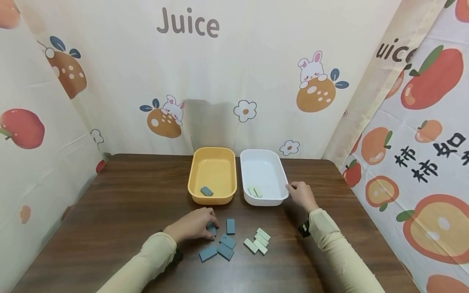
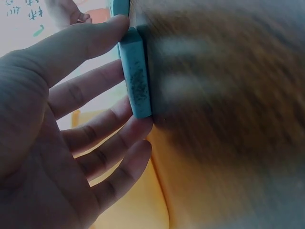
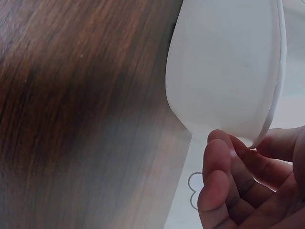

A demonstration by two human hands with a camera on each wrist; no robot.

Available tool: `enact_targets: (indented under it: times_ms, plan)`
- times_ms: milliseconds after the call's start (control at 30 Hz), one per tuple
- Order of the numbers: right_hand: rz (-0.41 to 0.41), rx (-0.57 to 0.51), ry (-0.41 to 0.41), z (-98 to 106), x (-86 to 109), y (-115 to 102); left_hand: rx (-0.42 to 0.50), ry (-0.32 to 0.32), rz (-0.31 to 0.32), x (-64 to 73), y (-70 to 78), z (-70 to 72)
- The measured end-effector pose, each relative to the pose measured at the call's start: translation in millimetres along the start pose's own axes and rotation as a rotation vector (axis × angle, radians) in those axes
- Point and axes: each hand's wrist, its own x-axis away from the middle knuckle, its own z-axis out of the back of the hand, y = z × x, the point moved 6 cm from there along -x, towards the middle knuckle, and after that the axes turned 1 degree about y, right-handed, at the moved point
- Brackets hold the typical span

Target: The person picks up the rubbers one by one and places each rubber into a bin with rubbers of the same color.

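My left hand (image 1: pixel 194 224) is over the table, its thumb and fingers around a blue-grey rectangular block (image 1: pixel 211 228). In the left wrist view the thumb tip touches one end of that block (image 2: pixel 136 76), and fingertips meet its far side and other end. With thumb and fingers, my right hand (image 1: pixel 302 194) pinches the rim of the white plastic bin (image 1: pixel 265 202) at its near right corner. Several more blue-grey blocks (image 1: pixel 230 226) lie right of the left hand. Several pale green blocks (image 1: pixel 250 245) lie together farther right.
Left of the white bin stands a yellow bin (image 1: pixel 212 200), with blue-grey blocks (image 1: pixel 207 191) at its near end. Pale green blocks (image 1: pixel 258 191) lie inside the white bin. Both stand near the brown table's (image 1: pixel 139 195) back edge, before a printed curtain (image 1: pixel 227 73).
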Motion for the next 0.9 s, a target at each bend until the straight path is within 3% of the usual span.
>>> enact_targets:
  times_ms: [467,900]
  plan:
    - [0.014,0.015,0.004,-0.5,0.9,-0.9,0.046,0.009,0.011,0.8,-1.7,0.7]
    - [-0.004,0.004,0.005,0.9,3.6,-3.6,0.097,0.051,0.004,2.1,-1.1,12.2]
